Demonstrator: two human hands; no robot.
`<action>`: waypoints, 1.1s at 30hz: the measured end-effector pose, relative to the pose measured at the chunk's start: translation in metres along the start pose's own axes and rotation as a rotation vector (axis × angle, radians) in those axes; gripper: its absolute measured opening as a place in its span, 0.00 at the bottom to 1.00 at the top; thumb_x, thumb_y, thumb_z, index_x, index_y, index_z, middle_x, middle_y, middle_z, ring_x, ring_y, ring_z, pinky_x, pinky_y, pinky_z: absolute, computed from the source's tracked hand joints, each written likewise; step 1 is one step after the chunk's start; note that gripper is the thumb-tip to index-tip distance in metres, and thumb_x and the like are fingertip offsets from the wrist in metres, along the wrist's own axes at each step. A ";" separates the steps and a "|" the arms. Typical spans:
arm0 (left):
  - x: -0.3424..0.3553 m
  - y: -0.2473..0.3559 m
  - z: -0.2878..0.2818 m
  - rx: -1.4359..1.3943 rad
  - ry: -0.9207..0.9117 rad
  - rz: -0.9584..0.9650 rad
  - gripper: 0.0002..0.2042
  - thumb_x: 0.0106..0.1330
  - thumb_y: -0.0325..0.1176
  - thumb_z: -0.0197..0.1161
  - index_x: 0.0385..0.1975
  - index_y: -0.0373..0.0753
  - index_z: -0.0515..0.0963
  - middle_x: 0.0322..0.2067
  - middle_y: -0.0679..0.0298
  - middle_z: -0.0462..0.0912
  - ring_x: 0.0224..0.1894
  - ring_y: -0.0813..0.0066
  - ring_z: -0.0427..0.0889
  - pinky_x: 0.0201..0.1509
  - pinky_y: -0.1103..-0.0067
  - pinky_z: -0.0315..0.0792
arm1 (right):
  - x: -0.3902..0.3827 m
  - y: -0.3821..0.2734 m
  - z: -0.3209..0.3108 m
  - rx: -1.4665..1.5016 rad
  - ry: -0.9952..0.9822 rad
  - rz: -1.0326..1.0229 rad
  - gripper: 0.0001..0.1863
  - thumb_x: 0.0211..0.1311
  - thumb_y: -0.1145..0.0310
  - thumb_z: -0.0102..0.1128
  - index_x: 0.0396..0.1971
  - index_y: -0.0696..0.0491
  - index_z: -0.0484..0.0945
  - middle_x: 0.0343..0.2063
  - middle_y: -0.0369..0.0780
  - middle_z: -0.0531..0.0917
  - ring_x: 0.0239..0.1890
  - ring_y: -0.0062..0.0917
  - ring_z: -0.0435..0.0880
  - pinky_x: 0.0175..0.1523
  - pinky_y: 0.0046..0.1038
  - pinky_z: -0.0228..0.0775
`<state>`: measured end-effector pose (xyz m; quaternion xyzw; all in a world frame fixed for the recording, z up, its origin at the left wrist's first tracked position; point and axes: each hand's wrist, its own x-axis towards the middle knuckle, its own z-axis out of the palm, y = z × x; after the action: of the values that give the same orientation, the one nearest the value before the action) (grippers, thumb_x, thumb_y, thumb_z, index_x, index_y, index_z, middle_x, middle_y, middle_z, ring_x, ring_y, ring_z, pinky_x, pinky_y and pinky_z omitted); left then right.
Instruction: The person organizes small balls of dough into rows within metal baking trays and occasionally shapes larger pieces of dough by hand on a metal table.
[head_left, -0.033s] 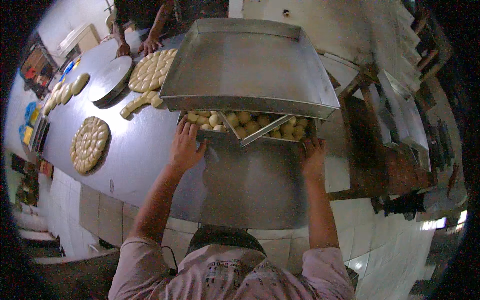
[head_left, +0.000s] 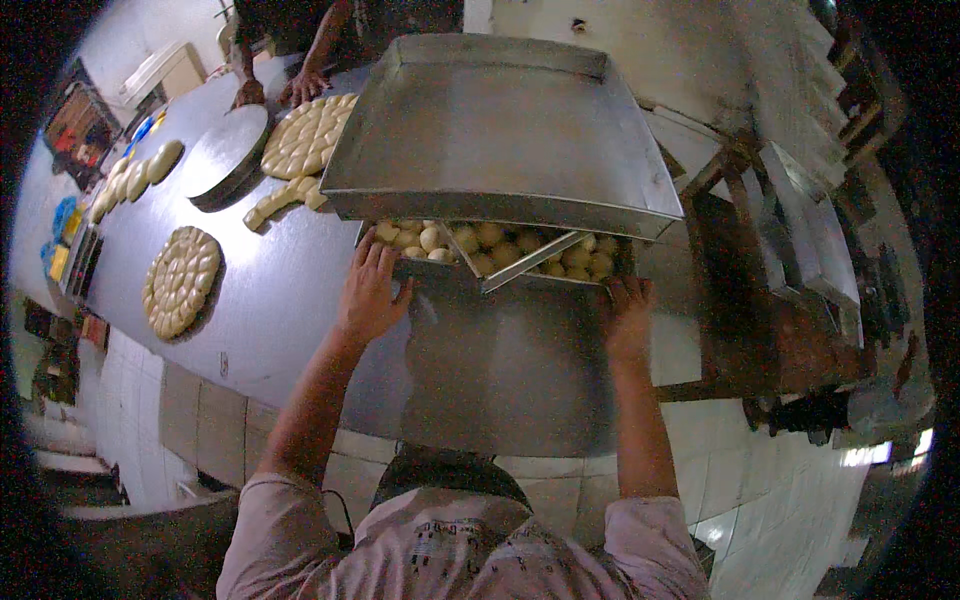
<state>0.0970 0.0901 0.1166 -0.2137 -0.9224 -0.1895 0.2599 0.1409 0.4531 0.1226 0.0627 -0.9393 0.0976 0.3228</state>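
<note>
My left hand (head_left: 372,292) grips the left front corner of a metal tray (head_left: 425,268) of pale dough balls (head_left: 408,240), fingers over its rim. At the right front corner, my right hand (head_left: 628,315) has its fingers curled over the same tray's rim. Across this tray lies a V-shaped metal edge (head_left: 530,263), seemingly the corner of a second tray turned askew, with more dough balls inside it. A large, deep metal tray (head_left: 500,130) with nothing in it rests on top, hiding the back of those below.
The metal table (head_left: 290,330) carries a round of divided dough (head_left: 182,283), a larger dough slab (head_left: 310,138), dough strips (head_left: 285,203) and a round metal pan (head_left: 228,155). Another person's hands (head_left: 303,88) rest at the far edge. More metal trays (head_left: 812,235) stand at right.
</note>
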 end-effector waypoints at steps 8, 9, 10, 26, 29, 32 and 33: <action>0.011 0.096 -0.021 0.096 0.276 0.036 0.19 0.50 0.44 0.63 0.40 0.41 0.73 0.46 0.58 0.69 0.51 0.55 0.64 0.54 0.63 0.62 | 0.051 -0.053 -0.075 0.103 0.332 -0.076 0.22 0.43 0.65 0.62 0.42 0.53 0.72 0.46 0.46 0.71 0.52 0.44 0.65 0.58 0.47 0.52; 0.020 0.110 -0.021 0.084 0.302 0.066 0.18 0.50 0.44 0.62 0.39 0.43 0.75 0.44 0.60 0.71 0.48 0.57 0.65 0.52 0.65 0.63 | 0.064 -0.062 -0.074 0.092 0.237 -0.125 0.23 0.42 0.65 0.63 0.42 0.53 0.72 0.46 0.46 0.70 0.51 0.44 0.65 0.58 0.47 0.52; 0.030 0.115 -0.017 0.026 0.243 0.071 0.16 0.51 0.43 0.62 0.37 0.43 0.75 0.42 0.61 0.72 0.47 0.58 0.66 0.51 0.65 0.63 | 0.083 -0.068 -0.074 0.075 0.158 -0.181 0.24 0.41 0.64 0.63 0.42 0.53 0.72 0.46 0.46 0.70 0.51 0.44 0.65 0.58 0.46 0.52; 0.003 0.117 -0.008 -0.033 0.048 0.203 0.10 0.52 0.39 0.61 0.29 0.41 0.73 0.29 0.62 0.69 0.41 0.60 0.66 0.49 0.69 0.62 | 0.085 -0.058 -0.052 -0.032 0.000 -0.197 0.25 0.27 0.67 0.64 0.36 0.46 0.73 0.39 0.36 0.72 0.46 0.36 0.65 0.49 0.43 0.52; -0.001 0.109 -0.005 -0.054 0.004 0.219 0.11 0.53 0.38 0.61 0.33 0.41 0.72 0.32 0.61 0.70 0.44 0.58 0.66 0.49 0.67 0.62 | 0.085 -0.063 -0.051 -0.034 0.012 -0.183 0.27 0.27 0.67 0.65 0.38 0.46 0.72 0.38 0.39 0.72 0.47 0.36 0.65 0.51 0.42 0.53; -0.003 0.097 -0.019 -0.160 0.202 0.126 0.11 0.54 0.36 0.60 0.35 0.41 0.72 0.38 0.60 0.72 0.46 0.57 0.66 0.50 0.65 0.61 | 0.080 -0.064 -0.065 -0.060 0.034 -0.190 0.27 0.34 0.67 0.66 0.42 0.47 0.72 0.40 0.42 0.72 0.49 0.37 0.65 0.55 0.42 0.52; -0.004 0.090 -0.031 -0.196 0.307 0.060 0.10 0.54 0.35 0.60 0.35 0.41 0.72 0.40 0.59 0.72 0.47 0.56 0.66 0.51 0.64 0.61 | 0.078 -0.073 -0.069 0.026 0.185 -0.209 0.23 0.39 0.68 0.65 0.41 0.49 0.71 0.42 0.42 0.71 0.49 0.37 0.65 0.56 0.41 0.52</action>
<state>0.1562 0.1499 0.1601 -0.2340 -0.8424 -0.3009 0.3809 0.1340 0.3933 0.2347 0.1553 -0.8926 0.0810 0.4155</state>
